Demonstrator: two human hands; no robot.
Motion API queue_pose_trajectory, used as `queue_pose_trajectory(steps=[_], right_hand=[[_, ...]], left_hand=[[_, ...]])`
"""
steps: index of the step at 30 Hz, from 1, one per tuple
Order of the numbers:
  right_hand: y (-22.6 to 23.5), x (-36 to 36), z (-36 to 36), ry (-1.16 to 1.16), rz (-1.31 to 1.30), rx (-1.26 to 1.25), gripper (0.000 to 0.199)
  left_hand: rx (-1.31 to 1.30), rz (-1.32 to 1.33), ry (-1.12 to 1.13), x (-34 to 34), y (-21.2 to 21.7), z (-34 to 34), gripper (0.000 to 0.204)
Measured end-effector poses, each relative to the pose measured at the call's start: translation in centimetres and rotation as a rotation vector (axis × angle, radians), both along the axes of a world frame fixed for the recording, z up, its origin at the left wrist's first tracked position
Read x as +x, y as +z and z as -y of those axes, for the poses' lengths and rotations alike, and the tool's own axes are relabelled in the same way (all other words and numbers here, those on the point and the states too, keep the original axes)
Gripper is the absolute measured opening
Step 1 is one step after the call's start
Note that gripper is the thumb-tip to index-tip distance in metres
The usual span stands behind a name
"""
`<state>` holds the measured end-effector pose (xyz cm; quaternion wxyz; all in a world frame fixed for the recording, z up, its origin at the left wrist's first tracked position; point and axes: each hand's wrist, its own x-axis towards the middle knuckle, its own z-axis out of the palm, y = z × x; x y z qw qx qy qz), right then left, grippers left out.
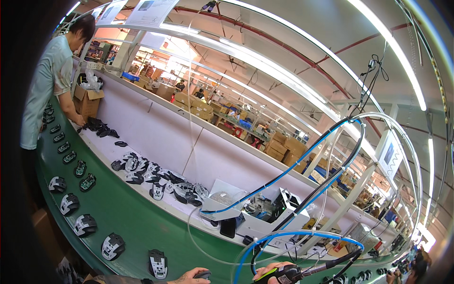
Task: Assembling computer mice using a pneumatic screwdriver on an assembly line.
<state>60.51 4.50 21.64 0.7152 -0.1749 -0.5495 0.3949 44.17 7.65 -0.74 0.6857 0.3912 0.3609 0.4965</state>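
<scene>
At the bottom edge, my left hand (pixel 188 276) has its fingers closed on a dark, rounded mouse part (pixel 203 274), mostly cut off by the frame. To its right, my right hand (pixel 266 270) is wrapped round a black power screwdriver (pixel 289 273) with a yellow-green strip. A metal fitting joins the tool to a black cable and a looping blue hose (pixel 302 232). Left of my left hand, a grey and black mouse shell (pixel 157 264) lies on the green conveyor belt (pixel 175 232); another mouse shell (pixel 113 246) sits farther left.
Circuit-board mouse bases (pixel 87 182) line the belt farther off. Mouse shells (pixel 137 163) are heaped on the white ledge, beside a white bin of screws (pixel 222 199) and a white box machine (pixel 265 213). A co-worker (pixel 52 80) stands far left by a cardboard box (pixel 86 102).
</scene>
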Motion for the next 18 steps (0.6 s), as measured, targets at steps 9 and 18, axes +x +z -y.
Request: queue_pose_trajectory(steps=[9,18], right_hand=[[-0.1,0.1,-0.1,0.036,-0.018,-0.008,0.038],[0.3,-0.5,0.3,-0.053,-0.028,0.008,0.038]], left_hand=[[0.04,-0.005,0.107,0.8,1.7,0.6,0.05],[0.008,-0.008,0.069,0.6,2.2,1.0,0.051]])
